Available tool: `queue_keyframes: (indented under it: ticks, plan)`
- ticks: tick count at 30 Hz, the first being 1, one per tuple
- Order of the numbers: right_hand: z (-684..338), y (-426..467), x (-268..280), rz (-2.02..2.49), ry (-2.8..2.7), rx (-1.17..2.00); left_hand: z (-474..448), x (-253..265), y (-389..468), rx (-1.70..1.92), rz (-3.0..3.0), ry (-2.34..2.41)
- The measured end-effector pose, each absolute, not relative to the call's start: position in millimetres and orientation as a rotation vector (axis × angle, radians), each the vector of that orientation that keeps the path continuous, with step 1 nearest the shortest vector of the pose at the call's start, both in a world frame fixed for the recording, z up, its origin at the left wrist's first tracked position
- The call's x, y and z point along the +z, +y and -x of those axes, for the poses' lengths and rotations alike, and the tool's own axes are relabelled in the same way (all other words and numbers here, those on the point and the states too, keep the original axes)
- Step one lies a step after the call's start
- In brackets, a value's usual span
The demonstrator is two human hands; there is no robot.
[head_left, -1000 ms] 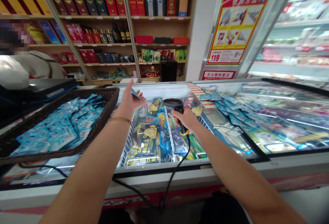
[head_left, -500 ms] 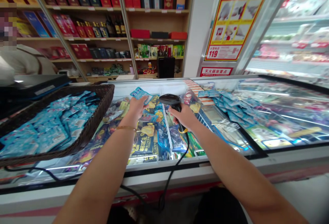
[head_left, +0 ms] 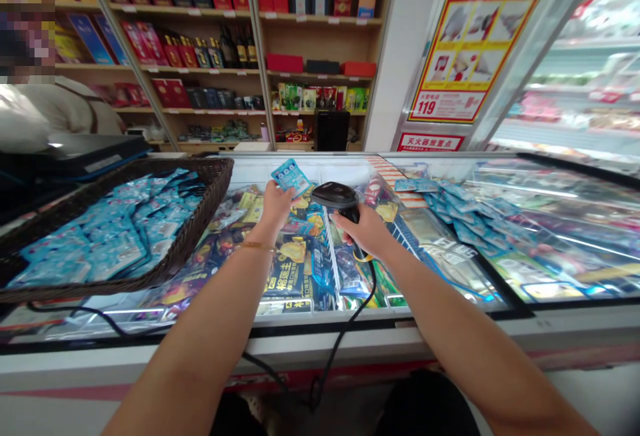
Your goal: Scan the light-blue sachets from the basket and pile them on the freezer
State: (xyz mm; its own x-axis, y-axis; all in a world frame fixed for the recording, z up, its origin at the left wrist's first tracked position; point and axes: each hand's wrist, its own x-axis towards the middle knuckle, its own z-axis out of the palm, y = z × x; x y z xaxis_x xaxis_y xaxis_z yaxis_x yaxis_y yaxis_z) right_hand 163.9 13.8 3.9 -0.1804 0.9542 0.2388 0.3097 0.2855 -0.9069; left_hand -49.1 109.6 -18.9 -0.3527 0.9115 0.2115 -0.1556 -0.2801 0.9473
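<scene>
Between the fingers of my left hand (head_left: 278, 204) is a small blue packet (head_left: 291, 177), held up over the glass-topped freezer with its printed face toward me. My right hand (head_left: 364, 231) is wrapped round the handle of a black barcode scanner (head_left: 335, 195), whose head points left toward the packet, a short gap apart. The scanner's black cable (head_left: 350, 323) hangs over the freezer's front edge. On the left, a brown wicker basket (head_left: 220, 186) holds many similar blue packets (head_left: 107, 239). More blue packets (head_left: 465, 213) lie in a loose pile on the glass at the right.
The chest freezer (head_left: 450, 336) spans the front, with bagged frozen goods under its glass. Shelves of boxes and bottles (head_left: 210, 76) stand behind. A person in a light top (head_left: 65, 113) is at the far left, beside a dark device (head_left: 95, 153). A red poster (head_left: 485, 43) hangs on the wall.
My left hand has raised and turned the packet, so more of its face shows beside the scanner. The right hand keeps its grip. The whole view has shifted slightly.
</scene>
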Motion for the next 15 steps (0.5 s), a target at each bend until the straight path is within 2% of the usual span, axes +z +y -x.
queue_keyframes:
  ticks: [15]
  plan:
    - [-164.6,15.5,2.5,1.214,-1.693,0.868,44.7,-20.1,110.4,1.686,-1.024,1.157]
